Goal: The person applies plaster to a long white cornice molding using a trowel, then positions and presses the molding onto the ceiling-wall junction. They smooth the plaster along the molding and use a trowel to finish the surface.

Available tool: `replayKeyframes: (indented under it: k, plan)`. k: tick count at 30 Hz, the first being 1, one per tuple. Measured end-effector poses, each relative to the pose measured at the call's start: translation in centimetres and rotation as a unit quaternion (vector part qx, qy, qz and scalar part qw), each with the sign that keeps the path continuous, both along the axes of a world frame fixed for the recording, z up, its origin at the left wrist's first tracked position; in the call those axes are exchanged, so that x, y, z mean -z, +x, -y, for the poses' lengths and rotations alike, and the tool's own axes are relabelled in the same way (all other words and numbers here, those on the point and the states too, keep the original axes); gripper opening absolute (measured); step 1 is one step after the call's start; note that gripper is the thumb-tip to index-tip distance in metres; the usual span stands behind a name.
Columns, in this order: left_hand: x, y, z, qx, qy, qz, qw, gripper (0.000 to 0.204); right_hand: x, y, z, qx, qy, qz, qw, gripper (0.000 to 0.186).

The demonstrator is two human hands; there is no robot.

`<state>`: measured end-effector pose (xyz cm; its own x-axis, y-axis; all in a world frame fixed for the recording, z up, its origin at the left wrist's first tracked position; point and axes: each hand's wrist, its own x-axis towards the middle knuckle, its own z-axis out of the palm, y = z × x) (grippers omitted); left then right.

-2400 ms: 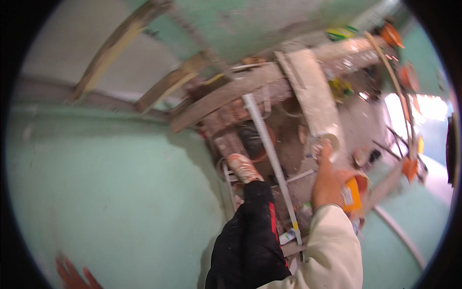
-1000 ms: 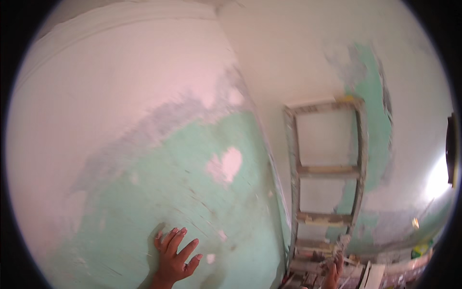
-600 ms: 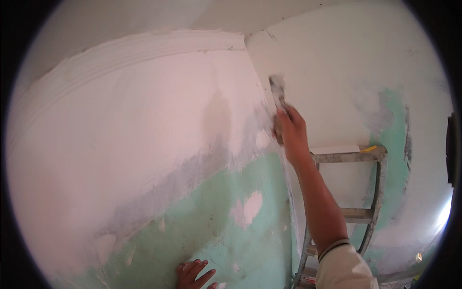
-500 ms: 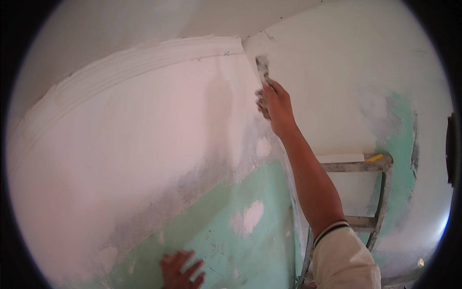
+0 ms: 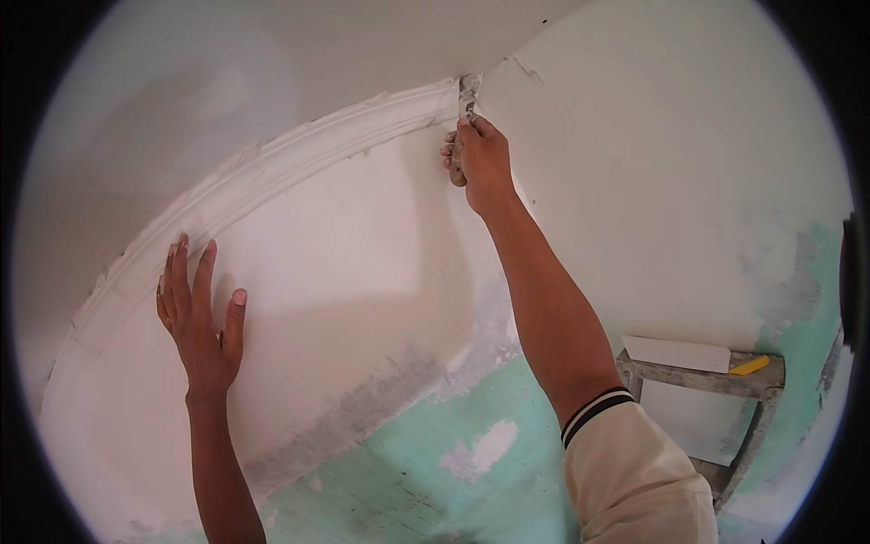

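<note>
My right hand is closed round the handle of a putty knife smeared with dried filler. The knife points upward, its blade at the end of the white cornice moulding where the two walls and ceiling meet. Whether the blade touches the moulding or the wall behind it, I cannot tell. Over to the left, my left hand is open, fingers spread upward, its fingertips against the lower part of the moulding. It holds nothing.
At the lower right stands a stained stepladder. A white flat strip and a yellow object rest on its top. The wall is pale plaster above, with grey smears and bare green board below.
My left hand has risen from the lower edge to the moulding. The right hand has brought the putty knife up and left to the moulding's end. The view has tilted and shifted.
</note>
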<state>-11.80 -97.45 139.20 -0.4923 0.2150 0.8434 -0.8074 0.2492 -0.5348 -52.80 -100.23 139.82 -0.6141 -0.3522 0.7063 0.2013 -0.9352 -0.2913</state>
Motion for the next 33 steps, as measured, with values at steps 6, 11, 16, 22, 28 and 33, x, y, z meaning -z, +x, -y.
replayKeyframes:
  k: [6,11,16,22,28,33]
  plan:
    - [-0.1,-0.4,0.5,-0.035,-0.018,-0.025,0.999,0.055,0.0,0.1,0.2,0.03,-0.001,-0.004,1.0,0.021]
    - [0.2,-0.5,1.0,-0.029,-0.024,-0.023,0.999,0.055,-0.2,0.7,0.1,0.027,0.001,-0.006,1.0,0.02]
    - [0.3,-0.9,1.3,-0.016,-0.022,-0.032,0.999,0.056,0.2,2.4,-1.1,-0.005,0.001,-0.022,1.0,0.02]
    - [0.3,-0.2,1.5,-0.032,-0.019,-0.039,0.999,0.057,0.9,8.7,-2.2,-0.038,0.002,-0.049,0.998,0.023]
    - [0.3,-0.6,1.1,-0.031,-0.013,-0.03,0.999,0.056,1.4,14.3,-3.4,-0.039,-0.01,-0.084,0.996,0.031]
    - [0.4,-0.2,1.3,-0.032,-0.006,-0.034,0.999,0.056,1.8,18.9,-4.4,-0.037,-0.01,-0.123,0.992,0.035]
